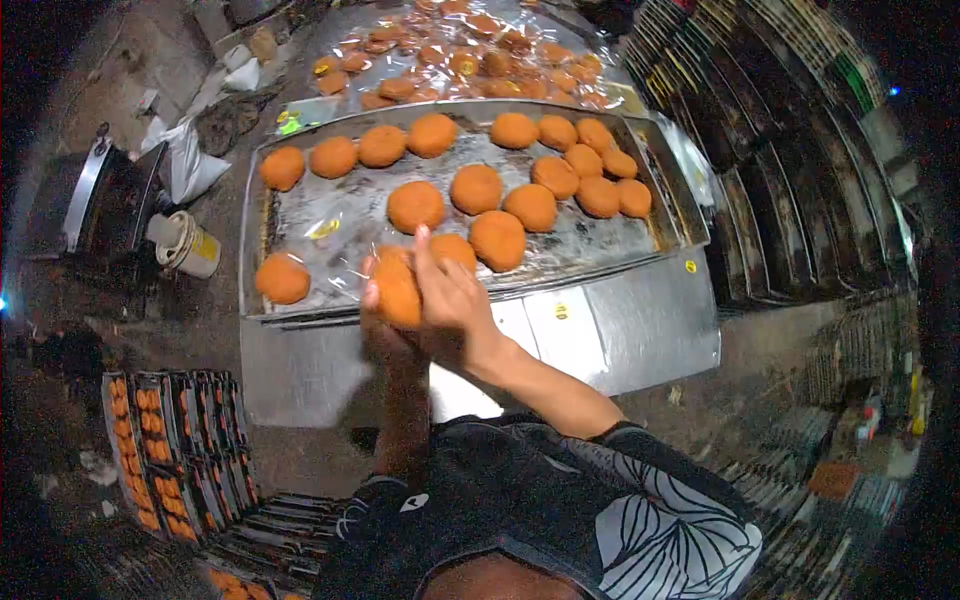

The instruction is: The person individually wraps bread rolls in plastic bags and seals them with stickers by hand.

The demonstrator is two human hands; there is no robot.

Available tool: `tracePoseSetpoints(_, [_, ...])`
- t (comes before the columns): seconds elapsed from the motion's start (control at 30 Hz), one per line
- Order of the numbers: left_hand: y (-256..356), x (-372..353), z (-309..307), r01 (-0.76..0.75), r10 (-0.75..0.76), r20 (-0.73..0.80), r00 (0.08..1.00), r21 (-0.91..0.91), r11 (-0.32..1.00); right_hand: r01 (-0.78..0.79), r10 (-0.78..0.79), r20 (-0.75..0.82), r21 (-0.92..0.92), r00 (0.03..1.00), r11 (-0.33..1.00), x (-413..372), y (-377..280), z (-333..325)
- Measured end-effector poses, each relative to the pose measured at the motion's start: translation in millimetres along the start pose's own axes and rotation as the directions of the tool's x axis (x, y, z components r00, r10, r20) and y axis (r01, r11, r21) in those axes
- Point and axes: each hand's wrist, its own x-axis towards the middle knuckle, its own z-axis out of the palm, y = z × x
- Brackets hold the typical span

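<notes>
Both my hands meet at the front edge of a metal tray (300, 318) and hold one round orange bun (397, 290) between them. My right hand (452, 298) presses against the bun's right side with the index finger raised. My left hand (385, 345) cups it from below and behind, only its thumb and wrist showing. Several more orange buns (475, 188) lie on a clear plastic sheet on the tray. The nearest one (455, 248) sits just behind my right hand.
Wrapped buns (470, 60) cover a sheet beyond the tray. Stacks of empty black trays (790, 170) line the right side. Black trays filled with buns (165, 440) stand at the lower left. A white cup (185, 243) and a dark machine (95, 205) sit left.
</notes>
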Motion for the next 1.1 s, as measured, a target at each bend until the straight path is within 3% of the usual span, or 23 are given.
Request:
tracePoseSetpoints(0.03, [-1,0,11,-0.028,0.029,0.022,0.999,-0.055,0.998,-0.017,0.017,-0.010,0.002,1.000,1.000,-12,6,-11])
tracePoseSetpoints(0.1, [-15,-5,16,-0.006,0.010,0.034,0.999,-0.105,0.994,-0.118,0.112,0.037,0.289,0.993,0.950,-37,14,-39])
tracePoseSetpoints(0.13, [-25,-8,17,-0.027,0.021,0.060,0.998,0.099,0.995,-0.239,0.206,0.160,0.233,0.965,0.942,-41,21,-49])
tracePoseSetpoints(0.17, [-32,-15,17,-0.045,0.020,0.086,0.996,0.301,0.953,-0.252,0.218,0.160,0.238,0.963,0.938,-40,27,-55])
tracePoseSetpoints(0.23, [-30,-12,17,-0.030,-0.001,0.106,0.994,0.291,0.956,-0.053,0.049,0.059,0.069,0.997,0.996,-29,40,-68])
tracePoseSetpoints(0.27, [-18,-6,12,0.122,-0.158,0.282,0.946,0.141,0.982,-0.051,0.047,0.052,0.083,0.998,0.995,-32,47,-72])
tracePoseSetpoints(0.3, [-8,-2,8,0.295,-0.269,0.467,0.842,0.019,0.955,-0.038,0.034,0.046,0.085,0.998,0.996,-34,53,-77])
tracePoseSetpoints(0.33, [4,-1,20,0.341,-0.364,0.383,0.849,0.130,0.931,0.054,-0.056,0.061,0.044,0.997,0.998,-36,59,-82])
tracePoseSetpoints(0.37, [9,-2,32,0.331,-0.355,0.382,0.853,0.131,0.935,0.140,-0.141,0.080,0.007,0.987,0.990,-39,61,-87])
tracePoseSetpoints(0.43, [19,2,50,0.382,-0.409,0.126,0.904,0.195,0.903,0.131,-0.136,0.039,0.122,0.990,0.984,-41,58,-95])
tracePoseSetpoints(0.5, [15,8,34,0.348,-0.356,0.085,0.931,0.092,0.933,-0.098,0.129,-0.061,0.369,0.990,0.924,-54,57,-94])
tracePoseSetpoints(0.57, [14,14,10,0.492,-0.505,0.090,0.858,-0.422,0.761,-0.092,0.126,-0.064,0.385,0.990,0.918,-66,57,-94])
tracePoseSetpoints(0.6, [13,5,33,0.410,-0.460,-0.061,0.886,-0.360,0.838,-0.040,0.052,-0.029,0.306,0.998,0.951,-69,57,-95])
tracePoseSetpoints(0.7, [8,-12,62,0.322,-0.357,-0.015,0.934,-0.402,0.857,0.048,-0.049,0.004,0.204,0.999,0.978,-64,49,-102])
tracePoseSetpoints(0.83, [3,-29,92,0.246,-0.245,0.046,0.968,-0.331,0.911,0.311,-0.306,-0.294,-0.030,0.906,0.950,-47,40,-122])
tracePoseSetpoints(0.9, [-3,-30,84,0.290,-0.253,0.141,0.957,-0.426,0.857,0.376,-0.427,-0.404,-0.203,0.809,0.904,-40,35,-126])
tracePoseSetpoints(0.97, [-14,-41,103,0.047,-0.047,-0.110,0.993,0.004,0.999,0.415,-0.437,-0.176,-0.149,0.882,0.897,-26,30,-132])
tracePoseSetpoints(1.0, [-16,-49,105,0.105,-0.101,0.107,0.989,-0.038,0.994,0.338,-0.383,-0.162,-0.249,0.909,0.908,-13,24,-122])
tracePoseSetpoints(1.03, [-19,-51,101,0.145,-0.141,0.124,0.982,-0.029,0.989,0.301,-0.350,-0.216,-0.228,0.912,0.926,-5,26,-118])
tracePoseSetpoints(1.1, [-25,-51,93,0.076,-0.088,0.104,0.991,0.114,0.991,0.341,-0.359,-0.149,-0.133,0.921,0.930,-19,31,-111])
